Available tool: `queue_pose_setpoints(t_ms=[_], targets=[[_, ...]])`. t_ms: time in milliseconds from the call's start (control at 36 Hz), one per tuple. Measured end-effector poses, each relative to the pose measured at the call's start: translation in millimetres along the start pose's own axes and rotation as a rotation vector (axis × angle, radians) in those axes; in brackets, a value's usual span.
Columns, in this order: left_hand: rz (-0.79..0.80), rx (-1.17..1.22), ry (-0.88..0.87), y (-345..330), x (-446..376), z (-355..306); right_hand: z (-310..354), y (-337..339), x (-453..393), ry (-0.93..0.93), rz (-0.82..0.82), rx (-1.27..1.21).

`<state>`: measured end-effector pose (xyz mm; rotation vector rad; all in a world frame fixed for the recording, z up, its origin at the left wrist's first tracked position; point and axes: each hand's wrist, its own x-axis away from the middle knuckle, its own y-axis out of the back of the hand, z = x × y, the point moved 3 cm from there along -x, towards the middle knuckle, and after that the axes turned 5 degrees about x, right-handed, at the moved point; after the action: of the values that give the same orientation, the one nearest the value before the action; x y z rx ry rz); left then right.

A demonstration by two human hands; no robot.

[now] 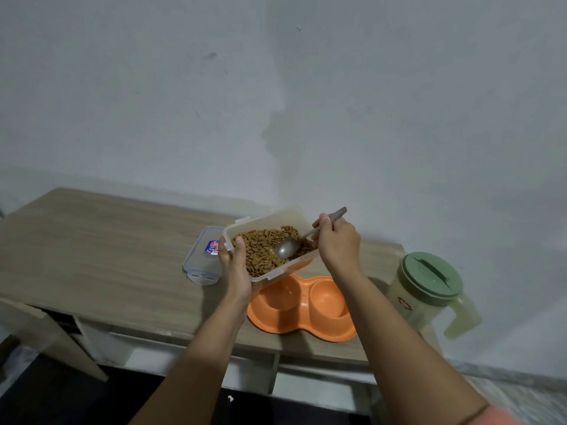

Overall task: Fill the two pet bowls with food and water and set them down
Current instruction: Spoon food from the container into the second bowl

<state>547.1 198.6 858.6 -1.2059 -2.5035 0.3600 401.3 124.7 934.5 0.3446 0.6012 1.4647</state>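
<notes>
An orange double pet bowl [302, 305] sits at the front edge of the wooden table [101, 262]; both of its wells look empty. Just above and behind it, my left hand [234, 266] grips the near left end of a clear plastic container [291, 214] of brown kibble [260, 250] and holds it tilted. My right hand [336, 240] holds the handle of a metal spoon [287, 247], whose bowl lies on the kibble inside the container. A translucent water jug [429, 289] with a green lid stands to the right of the pet bowl.
The container's clear lid [201, 260] lies flat on the table left of my left hand. A plain wall rises right behind the table. Open cubbies sit below the tabletop, with dark floor in front.
</notes>
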Motion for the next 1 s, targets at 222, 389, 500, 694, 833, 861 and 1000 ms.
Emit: queue_pose_setpoints(t_ms=[222,389,500,694,833,861,1000], targets=[[0.019,-0.003,-0.008,0.8,2.1,2.4,-6.2,-14.8,8.5,-0.315,0.109,-0.323],[0.007,-0.008,-0.013,4.6,4.4,1.6,-10.1,-19.6,10.9,-0.386,0.175,-0.394],[-0.003,-0.037,-0.042,7.0,3.0,1.3,-13.0,-24.6,12.6,-0.407,0.174,-0.424],[0.017,-0.026,-0.022,9.9,6.1,1.5,-11.6,-33.5,18.9,-0.432,0.222,-0.509],[-0.020,-0.030,-0.017,19.4,5.7,6.4,-14.4,-38.2,19.7,-0.469,0.200,-0.564],[-0.032,-0.038,-0.007,21.3,6.3,7.2,-14.5,-39.1,19.5,-0.476,0.196,-0.572],[-0.096,-0.067,-0.011,29.3,12.8,6.7,-15.9,-44.7,18.9,-0.502,0.181,-0.598]])
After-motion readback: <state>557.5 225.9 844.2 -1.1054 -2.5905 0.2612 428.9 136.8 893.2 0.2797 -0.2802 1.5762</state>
